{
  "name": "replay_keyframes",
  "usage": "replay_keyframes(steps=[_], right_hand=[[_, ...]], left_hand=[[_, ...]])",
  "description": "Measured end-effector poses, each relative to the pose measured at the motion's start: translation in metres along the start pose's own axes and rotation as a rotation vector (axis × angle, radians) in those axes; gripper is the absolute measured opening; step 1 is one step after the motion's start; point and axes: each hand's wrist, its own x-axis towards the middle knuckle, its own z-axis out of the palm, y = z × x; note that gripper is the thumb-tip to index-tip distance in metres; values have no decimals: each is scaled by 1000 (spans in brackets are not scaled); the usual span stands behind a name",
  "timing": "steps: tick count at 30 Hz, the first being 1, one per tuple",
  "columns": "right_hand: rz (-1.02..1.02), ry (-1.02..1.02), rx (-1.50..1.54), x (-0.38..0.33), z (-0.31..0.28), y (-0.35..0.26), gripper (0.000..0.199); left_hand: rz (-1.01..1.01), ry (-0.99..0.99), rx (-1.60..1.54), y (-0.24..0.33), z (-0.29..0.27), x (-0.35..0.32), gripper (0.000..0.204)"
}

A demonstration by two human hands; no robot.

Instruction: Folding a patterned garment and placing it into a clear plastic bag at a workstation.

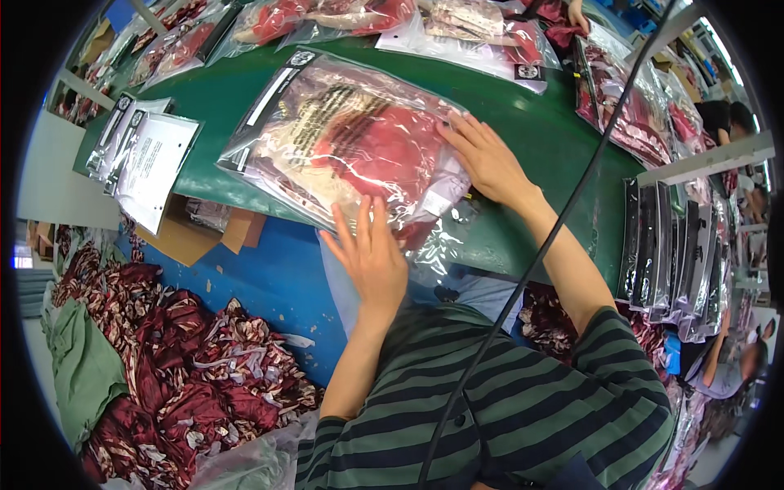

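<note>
A clear plastic garment bag [384,151] with a folded red and cream patterned garment inside lies flat on the green table [523,131]. My left hand [371,257] rests with spread fingers on the bag's near edge. My right hand [487,159] lies with extended fingers across the bag's right end. Loose, shiny plastic hangs over the table's near edge between my hands. Neither hand grips the bag; both only press on its surface.
Flat printed bags [151,167] lie at the table's left end above a cardboard box [192,233]. Packed garments [327,20] line the far side. Dark red cloth [196,367] is heaped on the blue floor. A black cable [563,216] crosses the view. Another person's hand [577,15] shows far right.
</note>
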Motion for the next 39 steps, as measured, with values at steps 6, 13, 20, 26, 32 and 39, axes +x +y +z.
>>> replay_keyframes(steps=[6,13,20,26,32,39], right_hand=[[308,34,500,7,22,26,42],[387,46,436,28,39,35,39],[616,-46,807,4,17,-2,40],[453,122,467,-10,17,7,42],[525,63,797,-30,-1,-37,44],[551,235,987,93,47,0,45]], left_hand=[[-4,96,-66,-9,8,-25,50],[-611,-98,-403,4,-19,-25,51],[-457,96,-371,-21,-19,-52,49],[-581,28,-350,-29,-33,-60,47],[-517,83,-244,-42,-46,-77,47],[-181,167,-174,-103,-18,12,48]])
